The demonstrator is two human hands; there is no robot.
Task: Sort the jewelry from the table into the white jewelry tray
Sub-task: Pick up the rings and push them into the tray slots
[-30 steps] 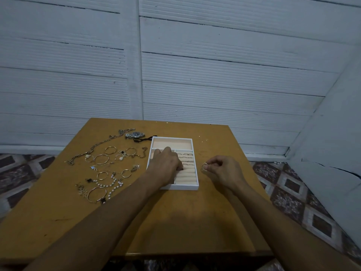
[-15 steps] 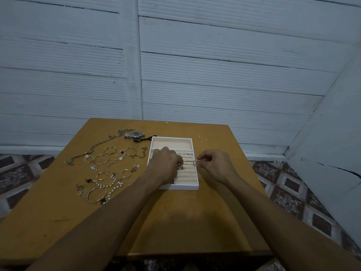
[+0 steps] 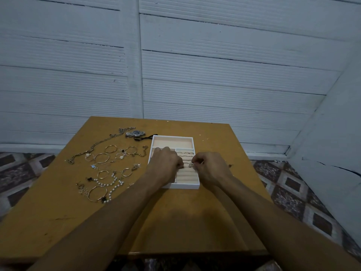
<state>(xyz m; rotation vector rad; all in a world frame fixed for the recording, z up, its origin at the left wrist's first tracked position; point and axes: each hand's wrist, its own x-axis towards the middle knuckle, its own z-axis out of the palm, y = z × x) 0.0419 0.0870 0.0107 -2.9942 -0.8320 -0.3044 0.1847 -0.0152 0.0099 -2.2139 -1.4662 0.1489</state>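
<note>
Yellow table [image 3: 175, 222], with the white tray [image 3: 183, 186] mid-table toward the far side. Most of the jewelry [image 3: 105, 169] is spread left of it. We'd guess it's all light and fiddly: chains [image 3: 101, 143] floppy and tangle-prone, bangles [image 3: 102, 158] stiff, pearls [image 3: 109, 181] slippery (take bangles by the rim, chains near a clasp). The left hand [image 3: 166, 166] rests on the tray's left half, fingers curled under. We can't tell if it holds anything. The right hand [image 3: 212, 169] is over the rolls [image 3: 187, 178] on the tray's right, thumb and fingertips pinched tight on a small ring [image 3: 191, 164]. It's hard and easy to drop, so gripping the band looks right.
</note>
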